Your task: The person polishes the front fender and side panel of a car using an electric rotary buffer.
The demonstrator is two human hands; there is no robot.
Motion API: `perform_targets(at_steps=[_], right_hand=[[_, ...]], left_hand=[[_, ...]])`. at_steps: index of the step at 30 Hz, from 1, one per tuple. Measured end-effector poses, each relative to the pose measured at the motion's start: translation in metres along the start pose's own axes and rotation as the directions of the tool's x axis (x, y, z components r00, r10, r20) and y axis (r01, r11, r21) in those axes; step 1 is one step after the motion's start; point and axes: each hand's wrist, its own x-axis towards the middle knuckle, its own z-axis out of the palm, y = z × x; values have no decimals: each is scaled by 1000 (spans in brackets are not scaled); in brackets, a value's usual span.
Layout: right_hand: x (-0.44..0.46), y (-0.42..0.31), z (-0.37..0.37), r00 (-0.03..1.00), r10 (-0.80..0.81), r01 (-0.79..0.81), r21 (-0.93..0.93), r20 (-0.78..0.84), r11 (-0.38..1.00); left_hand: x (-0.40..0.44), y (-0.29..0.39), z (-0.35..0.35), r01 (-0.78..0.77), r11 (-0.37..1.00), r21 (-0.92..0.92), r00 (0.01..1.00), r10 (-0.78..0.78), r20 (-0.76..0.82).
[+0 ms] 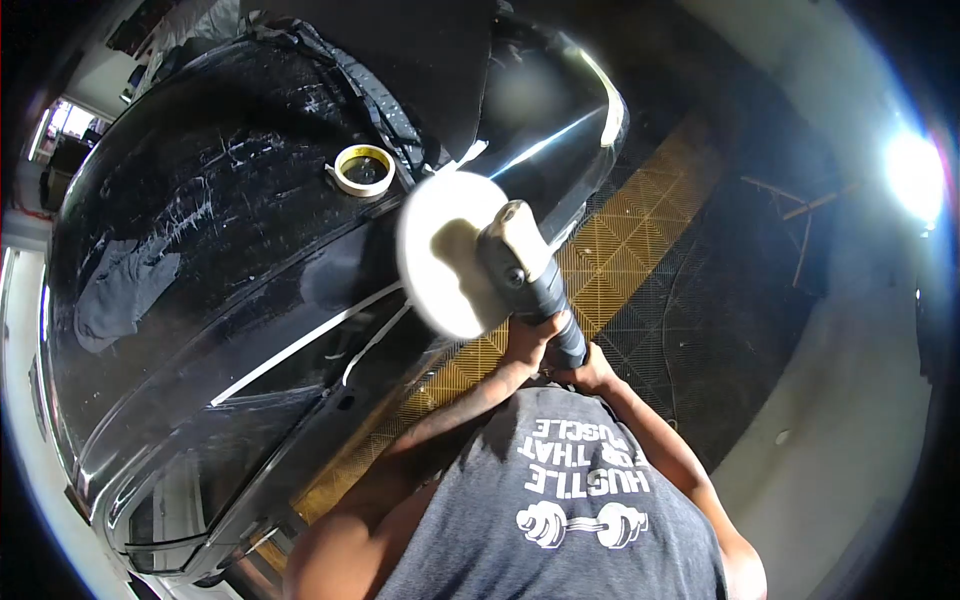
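Note:
A rotary polisher with a large white round pad is in both my hands. My left hand wraps around the dark body behind its head. My right hand is closed around the rear end of the handle, close to my chest. The pad is turned to the side of a black car, over the area by the hood edge and fender; its rim looks smeared. I cannot tell how firmly it touches the paint.
A roll of masking tape lies on the car. Pale tape strips run along a panel seam. A grey cloth rests on the left. Yellow and black floor tiles lie beyond the polisher. A bright lamp shines at right.

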Motion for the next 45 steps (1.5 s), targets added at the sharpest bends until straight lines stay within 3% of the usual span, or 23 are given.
perform_targets(at_steps=[2,4,6,7,8,10,14,16,18,19,20,22,24,28,29,33,34,37,40,41,45], right_hand=[[5,10,4,1000,19,-16,192,-14,981],[-3,-2,5,999,15,-8,225,-29,974],[-9,-13,3,994,110,-108,243,5,964],[-11,-16,2,999,32,-32,189,1,981],[-16,-23,1,1000,22,-22,61,2,998],[-21,-27,1,997,-71,71,17,22,997],[-27,-45,-12,994,-16,28,-110,110,994],[-26,-41,-16,997,-47,55,-117,67,992],[-22,-33,-27,987,125,-118,-75,102,990],[-18,-22,-30,999,42,-40,-74,28,996],[-17,-23,-35,992,128,-127,-70,10,989],[-13,-19,-39,997,66,-66,22,-43,998],[-19,-53,-45,981,190,-189,28,-34,982],[-18,-54,-48,982,188,-188,37,-5,982],[-19,-55,-47,984,177,-177,26,-3,984],[-15,-43,-29,1000,10,-9,-57,29,998],[-13,-44,-28,993,54,-45,-89,107,995],[-16,-67,-19,994,-33,36,-31,108,999],[-11,-64,-24,985,-24,48,-134,171,990],[-15,-71,-28,985,-4,20,-93,171,995],[-15,-48,-39,994,45,-42,-37,95,998]], left_hand=[[15,-5,5,99,995,2,995,-99,-5],[15,0,9,35,999,18,999,-35,-3],[12,10,7,162,987,-15,986,-161,52],[5,10,5,160,986,-41,986,-158,45],[-4,13,2,47,999,-17,998,-46,45],[-26,17,-1,-20,999,-34,1000,20,-6],[-45,17,-5,-105,995,-4,994,104,-42],[-37,9,1,-99,993,-64,994,97,-44],[-19,-7,4,-33,993,-113,999,29,-34],[-12,-4,11,-5,989,-145,1000,4,-12],[-5,1,19,24,984,-177,1000,-22,10],[4,19,35,111,981,-158,994,-112,-1],[28,4,35,124,986,-111,989,-113,100],[25,15,44,91,989,-113,995,-88,38],[25,14,38,146,982,-117,987,-137,83],[-1,17,15,-17,991,-136,1000,20,16],[-13,36,16,-25,995,-99,1000,26,14],[-27,32,-1,-155,986,-64,988,155,-5],[-33,25,-6,-139,990,19,990,140,-31],[-31,23,-4,-139,990,19,990,139,-33],[-15,17,20,-59,992,-110,997,53,-53]])
